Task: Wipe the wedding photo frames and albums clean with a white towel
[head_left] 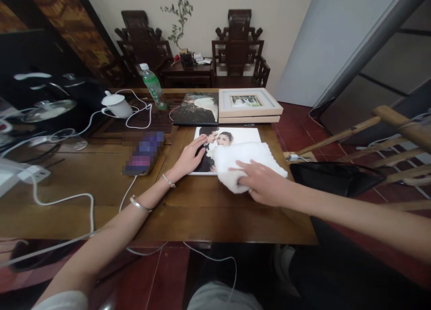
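A wedding photo panel (247, 134) lies flat near the right end of the wooden table, showing a couple against white. My left hand (189, 158) rests on its left side with the fingers stretched out. A folded white towel (247, 155) covers the panel's lower right part and hangs over its edge. My right hand (264, 180) grips the towel, its fingers pressed into the cloth. Part of the panel is hidden under the towel and my left hand.
Behind lie a dark photo panel (197, 110) and stacked light wooden frames (251, 104). To the left are a phone (144, 152), a green-labelled bottle (154, 87), a lidded white cup (117, 105) and white cables (63, 201). A wooden chair (397, 121) stands at right.
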